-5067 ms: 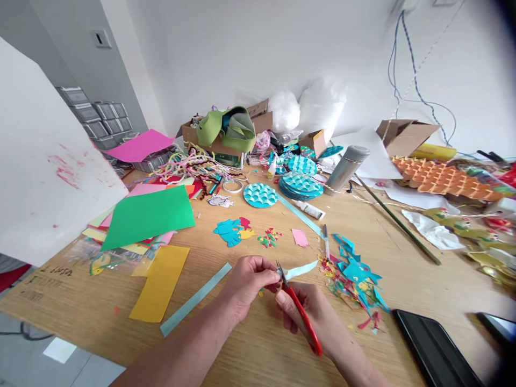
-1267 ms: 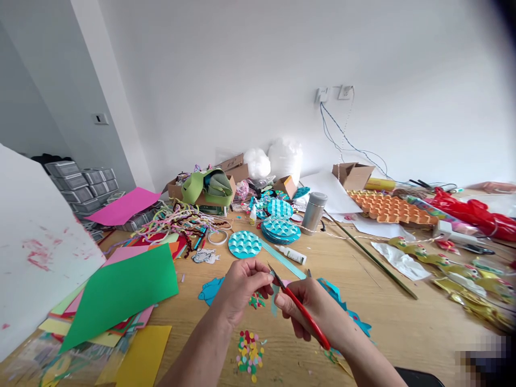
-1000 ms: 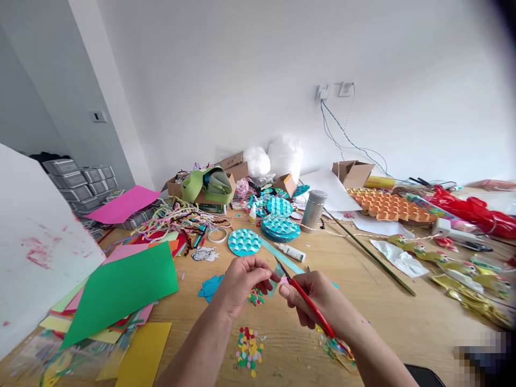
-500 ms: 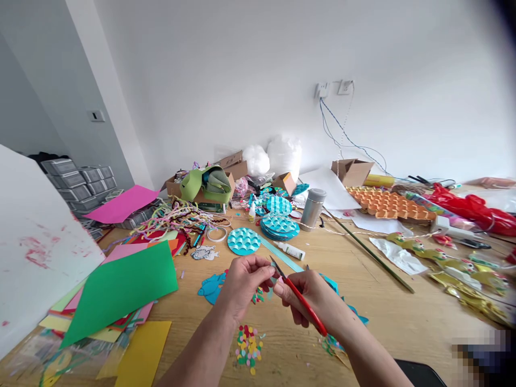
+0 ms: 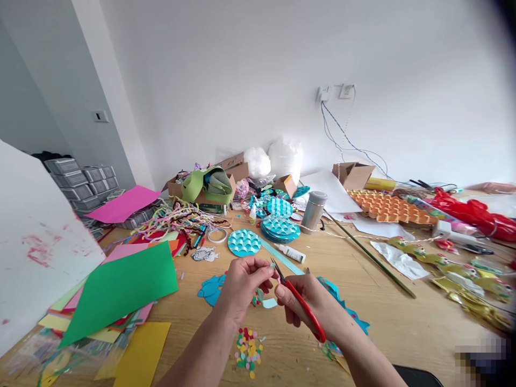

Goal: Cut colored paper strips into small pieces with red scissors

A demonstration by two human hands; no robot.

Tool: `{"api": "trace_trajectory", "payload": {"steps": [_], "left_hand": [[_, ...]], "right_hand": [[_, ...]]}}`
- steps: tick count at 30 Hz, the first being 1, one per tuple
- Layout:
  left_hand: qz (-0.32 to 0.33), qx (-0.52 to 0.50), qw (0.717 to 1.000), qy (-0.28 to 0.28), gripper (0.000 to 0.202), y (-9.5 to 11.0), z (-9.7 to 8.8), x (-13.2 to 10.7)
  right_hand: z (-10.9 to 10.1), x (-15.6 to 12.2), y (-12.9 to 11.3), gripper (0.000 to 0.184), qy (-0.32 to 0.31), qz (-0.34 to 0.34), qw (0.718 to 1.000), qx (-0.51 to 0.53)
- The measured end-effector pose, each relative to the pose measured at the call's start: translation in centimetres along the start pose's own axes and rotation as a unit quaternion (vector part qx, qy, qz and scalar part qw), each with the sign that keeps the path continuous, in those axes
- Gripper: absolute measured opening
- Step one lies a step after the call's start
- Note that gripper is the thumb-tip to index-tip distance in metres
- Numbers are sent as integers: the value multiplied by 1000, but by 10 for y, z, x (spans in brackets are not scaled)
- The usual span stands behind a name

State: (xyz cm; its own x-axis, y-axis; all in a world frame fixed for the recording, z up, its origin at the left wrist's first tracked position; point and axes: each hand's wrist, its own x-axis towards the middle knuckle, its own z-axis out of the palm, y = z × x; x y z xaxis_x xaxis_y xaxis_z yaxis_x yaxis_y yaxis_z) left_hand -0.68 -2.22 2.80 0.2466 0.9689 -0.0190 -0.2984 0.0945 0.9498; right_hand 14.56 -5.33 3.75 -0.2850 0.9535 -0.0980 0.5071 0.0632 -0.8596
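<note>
Red-handled scissors (image 5: 303, 307) are in my right hand (image 5: 312, 301), their narrow blades pointing up and left toward my left fingertips. My left hand (image 5: 245, 282) is closed in a pinch close to the blade tips; what it pinches is mostly hidden. A pale aqua paper piece (image 5: 270, 303) shows just below, between the two hands. Nearer to me lies a pile of small coloured paper discs (image 5: 249, 349). Blue fish cut-outs (image 5: 210, 290) lie beside my left hand, partly covered by it. A disc with aqua paper scales (image 5: 244, 242) lies beyond it.
A glue bottle (image 5: 292, 253), an aqua paper strip (image 5: 282, 257) and a grey canister (image 5: 314, 212) stand or lie beyond my hands. Coloured paper sheets (image 5: 121, 285) are stacked at left. A green stick (image 5: 374, 258) and an orange egg tray (image 5: 391, 207) lie at right.
A pale aqua paper piece now shows below my fingers. The scissors have shifted slightly and their blades look a little more apart. Both hands stay close together.
</note>
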Motion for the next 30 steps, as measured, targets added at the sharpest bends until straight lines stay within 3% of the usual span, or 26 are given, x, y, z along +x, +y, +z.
{"api": "trace_trajectory", "payload": {"steps": [18, 30], "left_hand": [[-13, 7, 1000, 10, 17, 1, 1, -1], [13, 58, 998, 10, 16, 5, 1, -3]], "right_hand": [[2, 4, 10, 52, 21, 16, 999, -22], [2, 3, 11, 48, 24, 24, 999, -26]]}}
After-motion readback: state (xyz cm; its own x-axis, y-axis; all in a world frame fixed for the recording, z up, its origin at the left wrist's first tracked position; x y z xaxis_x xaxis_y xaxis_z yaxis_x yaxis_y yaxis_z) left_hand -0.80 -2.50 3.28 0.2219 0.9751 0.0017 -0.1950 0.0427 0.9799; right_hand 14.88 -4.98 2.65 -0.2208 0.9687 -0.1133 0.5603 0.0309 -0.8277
